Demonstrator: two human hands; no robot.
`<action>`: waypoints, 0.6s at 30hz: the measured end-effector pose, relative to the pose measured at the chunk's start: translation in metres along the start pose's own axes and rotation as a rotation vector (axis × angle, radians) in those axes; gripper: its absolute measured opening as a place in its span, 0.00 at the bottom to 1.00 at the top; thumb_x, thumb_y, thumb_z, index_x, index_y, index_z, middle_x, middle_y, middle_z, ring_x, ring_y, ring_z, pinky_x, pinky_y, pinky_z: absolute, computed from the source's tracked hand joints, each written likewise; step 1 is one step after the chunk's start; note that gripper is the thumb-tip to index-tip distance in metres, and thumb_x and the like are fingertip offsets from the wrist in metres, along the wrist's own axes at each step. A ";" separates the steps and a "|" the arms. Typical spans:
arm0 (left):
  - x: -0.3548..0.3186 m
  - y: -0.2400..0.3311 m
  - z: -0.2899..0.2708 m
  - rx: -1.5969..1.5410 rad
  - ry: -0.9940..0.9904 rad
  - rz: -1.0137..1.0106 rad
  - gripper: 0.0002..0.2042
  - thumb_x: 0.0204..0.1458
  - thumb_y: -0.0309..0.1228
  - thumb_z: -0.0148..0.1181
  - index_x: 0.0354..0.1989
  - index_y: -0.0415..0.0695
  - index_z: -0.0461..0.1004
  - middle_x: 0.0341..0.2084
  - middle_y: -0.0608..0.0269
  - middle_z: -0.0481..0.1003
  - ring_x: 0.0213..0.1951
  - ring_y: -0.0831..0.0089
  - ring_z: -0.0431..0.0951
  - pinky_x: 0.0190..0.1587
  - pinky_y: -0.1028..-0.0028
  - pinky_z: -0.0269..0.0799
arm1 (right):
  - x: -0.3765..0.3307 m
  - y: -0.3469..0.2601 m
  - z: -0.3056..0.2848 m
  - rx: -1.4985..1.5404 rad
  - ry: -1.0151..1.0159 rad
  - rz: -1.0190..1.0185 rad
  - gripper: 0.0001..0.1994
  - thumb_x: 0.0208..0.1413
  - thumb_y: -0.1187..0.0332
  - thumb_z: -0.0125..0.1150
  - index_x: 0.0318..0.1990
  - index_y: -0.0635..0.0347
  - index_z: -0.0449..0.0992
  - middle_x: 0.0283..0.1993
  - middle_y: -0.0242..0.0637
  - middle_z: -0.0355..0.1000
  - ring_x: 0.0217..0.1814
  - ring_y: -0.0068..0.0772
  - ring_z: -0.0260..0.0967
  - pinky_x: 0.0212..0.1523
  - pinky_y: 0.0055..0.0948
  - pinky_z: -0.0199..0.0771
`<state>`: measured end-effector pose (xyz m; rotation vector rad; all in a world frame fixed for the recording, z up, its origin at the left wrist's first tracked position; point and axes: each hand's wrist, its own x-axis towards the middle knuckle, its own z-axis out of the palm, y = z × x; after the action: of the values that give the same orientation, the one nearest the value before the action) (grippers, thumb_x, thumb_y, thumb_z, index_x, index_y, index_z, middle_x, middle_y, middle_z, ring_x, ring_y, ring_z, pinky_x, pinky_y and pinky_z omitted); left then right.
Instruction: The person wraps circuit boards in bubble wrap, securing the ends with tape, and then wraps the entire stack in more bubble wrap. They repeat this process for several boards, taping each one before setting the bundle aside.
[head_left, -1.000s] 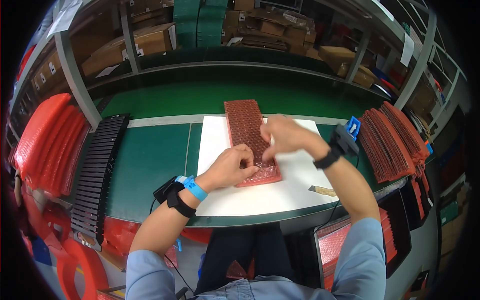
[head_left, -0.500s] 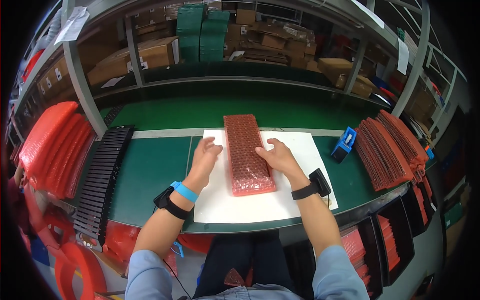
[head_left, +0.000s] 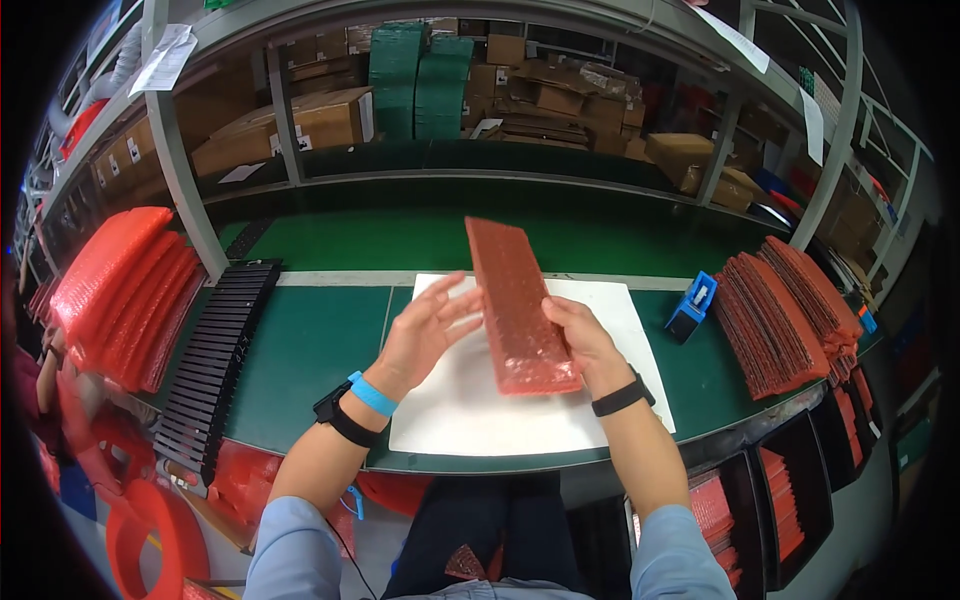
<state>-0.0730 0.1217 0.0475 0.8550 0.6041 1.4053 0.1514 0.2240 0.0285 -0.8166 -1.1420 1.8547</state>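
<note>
A flat, long pack in red bubble wrap (head_left: pixel 522 305) is tilted above a white board (head_left: pixel 450 420) on the green bench. My right hand (head_left: pixel 588 340) grips its right edge, thumb on top and the other fingers hidden beneath. Close to the pack's left edge, my left hand (head_left: pixel 425 335) has its fingers spread and holds nothing. A blue band and a black strap circle the left wrist; another black strap is on the right wrist.
Red bubble-wrap bags (head_left: pixel 120 300) are piled at the left, beside a black slotted rack (head_left: pixel 215 360). To the right are a small blue-and-black object (head_left: pixel 692 305) and stacked wrapped packs (head_left: pixel 775 325). Black bins (head_left: pixel 790 480) with red packs stand lower right.
The pack has risen off the white board and tilted, moving slightly right in my right hand. My left hand has opened its fingers wider beside it.
</note>
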 end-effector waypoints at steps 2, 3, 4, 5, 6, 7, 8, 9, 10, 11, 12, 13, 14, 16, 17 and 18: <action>-0.003 0.003 0.007 0.083 0.074 0.145 0.23 0.59 0.34 0.47 0.61 0.36 0.61 0.53 0.48 0.70 0.56 0.62 0.71 0.60 0.62 0.68 | -0.008 -0.004 0.006 0.113 -0.013 -0.004 0.18 0.67 0.64 0.50 0.57 0.70 0.68 0.47 0.44 0.75 0.45 0.32 0.76 0.45 0.31 0.79; -0.002 0.003 0.008 0.123 0.110 0.220 0.21 0.59 0.34 0.48 0.59 0.37 0.63 0.51 0.50 0.72 0.54 0.64 0.72 0.58 0.63 0.70 | -0.012 -0.007 0.012 0.231 -0.027 -0.006 0.18 0.68 0.65 0.48 0.58 0.68 0.67 0.46 0.43 0.75 0.43 0.30 0.76 0.42 0.29 0.81; -0.001 0.001 0.004 0.117 0.108 0.229 0.21 0.59 0.34 0.48 0.59 0.37 0.63 0.51 0.50 0.72 0.54 0.64 0.72 0.58 0.63 0.70 | -0.014 -0.009 0.015 0.348 -0.041 -0.009 0.18 0.69 0.65 0.46 0.60 0.66 0.67 0.45 0.42 0.75 0.42 0.29 0.76 0.39 0.27 0.82; 0.000 -0.002 -0.006 0.185 0.091 0.180 0.19 0.59 0.34 0.49 0.57 0.38 0.65 0.48 0.52 0.73 0.51 0.66 0.74 0.55 0.65 0.71 | -0.016 -0.009 0.014 0.337 -0.041 -0.015 0.18 0.69 0.65 0.46 0.60 0.66 0.67 0.45 0.42 0.75 0.42 0.29 0.76 0.39 0.27 0.82; 0.001 -0.006 -0.014 0.253 0.074 0.130 0.18 0.59 0.34 0.50 0.54 0.39 0.68 0.44 0.55 0.75 0.48 0.67 0.75 0.52 0.67 0.73 | -0.014 -0.007 0.010 0.335 -0.096 -0.050 0.18 0.69 0.65 0.45 0.61 0.65 0.66 0.44 0.40 0.74 0.40 0.28 0.75 0.37 0.26 0.82; 0.002 -0.009 -0.021 0.322 0.057 0.081 0.16 0.59 0.35 0.51 0.51 0.40 0.70 0.41 0.57 0.76 0.44 0.69 0.77 0.49 0.69 0.74 | -0.012 -0.006 0.006 0.332 -0.151 -0.085 0.19 0.69 0.64 0.45 0.61 0.65 0.65 0.42 0.38 0.74 0.39 0.26 0.74 0.35 0.24 0.82; 0.002 -0.010 -0.019 0.314 0.049 0.086 0.16 0.59 0.35 0.51 0.51 0.40 0.70 0.41 0.57 0.76 0.44 0.69 0.77 0.49 0.69 0.74 | -0.013 -0.009 0.007 0.330 -0.204 -0.119 0.19 0.69 0.64 0.44 0.62 0.64 0.64 0.41 0.37 0.73 0.38 0.24 0.74 0.33 0.22 0.82; 0.002 -0.010 -0.016 0.334 0.041 0.071 0.14 0.59 0.34 0.51 0.49 0.40 0.71 0.38 0.58 0.77 0.42 0.70 0.77 0.47 0.70 0.74 | -0.015 -0.011 0.008 0.320 -0.200 -0.124 0.19 0.69 0.64 0.44 0.62 0.64 0.64 0.41 0.37 0.73 0.38 0.24 0.74 0.33 0.22 0.82; 0.001 -0.009 -0.013 0.356 0.033 0.056 0.12 0.58 0.33 0.50 0.46 0.40 0.72 0.35 0.60 0.77 0.39 0.71 0.78 0.45 0.71 0.75 | -0.018 -0.012 0.010 0.337 -0.209 -0.134 0.19 0.69 0.64 0.43 0.63 0.63 0.63 0.40 0.36 0.72 0.37 0.23 0.73 0.31 0.20 0.82; 0.000 -0.009 -0.011 0.378 0.029 0.040 0.11 0.58 0.32 0.50 0.44 0.40 0.73 0.31 0.61 0.77 0.36 0.72 0.78 0.43 0.73 0.75 | -0.022 -0.014 0.015 0.357 -0.221 -0.139 0.20 0.69 0.64 0.42 0.64 0.63 0.62 0.39 0.35 0.71 0.36 0.22 0.73 0.29 0.19 0.81; -0.001 -0.009 -0.011 0.372 0.027 0.043 0.11 0.58 0.32 0.50 0.44 0.40 0.73 0.31 0.61 0.77 0.36 0.72 0.78 0.43 0.73 0.75 | -0.025 -0.015 0.018 0.378 -0.232 -0.143 0.20 0.69 0.65 0.42 0.65 0.63 0.61 0.38 0.34 0.70 0.35 0.21 0.72 0.28 0.17 0.81; -0.001 -0.009 -0.013 0.383 0.023 0.040 0.11 0.58 0.32 0.50 0.43 0.40 0.73 0.31 0.61 0.77 0.36 0.73 0.78 0.43 0.73 0.75 | -0.025 -0.015 0.018 0.373 -0.231 -0.143 0.20 0.69 0.65 0.42 0.65 0.63 0.61 0.38 0.34 0.70 0.35 0.21 0.72 0.28 0.17 0.81; -0.001 -0.009 -0.014 0.393 0.018 0.037 0.11 0.57 0.31 0.50 0.43 0.40 0.74 0.31 0.61 0.77 0.35 0.73 0.78 0.43 0.73 0.75 | -0.025 -0.015 0.016 0.380 -0.250 -0.155 0.20 0.69 0.65 0.41 0.65 0.63 0.61 0.39 0.34 0.70 0.35 0.21 0.72 0.28 0.18 0.81; -0.001 -0.010 -0.013 0.403 0.011 0.032 0.10 0.57 0.31 0.50 0.42 0.40 0.74 0.31 0.61 0.77 0.35 0.73 0.78 0.42 0.73 0.75 | -0.024 -0.015 0.014 0.396 -0.288 -0.179 0.21 0.69 0.65 0.41 0.66 0.62 0.60 0.40 0.35 0.69 0.36 0.21 0.73 0.28 0.18 0.82; -0.001 -0.010 -0.013 0.410 0.006 0.028 0.10 0.57 0.31 0.50 0.42 0.40 0.74 0.31 0.62 0.77 0.35 0.73 0.78 0.42 0.73 0.74 | -0.024 -0.014 0.014 0.398 -0.288 -0.177 0.21 0.69 0.65 0.41 0.66 0.62 0.60 0.40 0.35 0.69 0.36 0.21 0.73 0.28 0.18 0.82; -0.002 -0.009 -0.013 0.418 0.001 0.024 0.10 0.56 0.30 0.50 0.42 0.40 0.74 0.30 0.62 0.77 0.35 0.73 0.78 0.41 0.74 0.74 | -0.024 -0.014 0.016 0.371 -0.265 -0.179 0.21 0.69 0.65 0.40 0.65 0.62 0.60 0.40 0.35 0.69 0.36 0.21 0.73 0.28 0.18 0.82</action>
<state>-0.0778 0.1221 0.0327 1.1938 0.9098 1.3203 0.1540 0.2012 0.0504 -0.2565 -0.9489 1.9782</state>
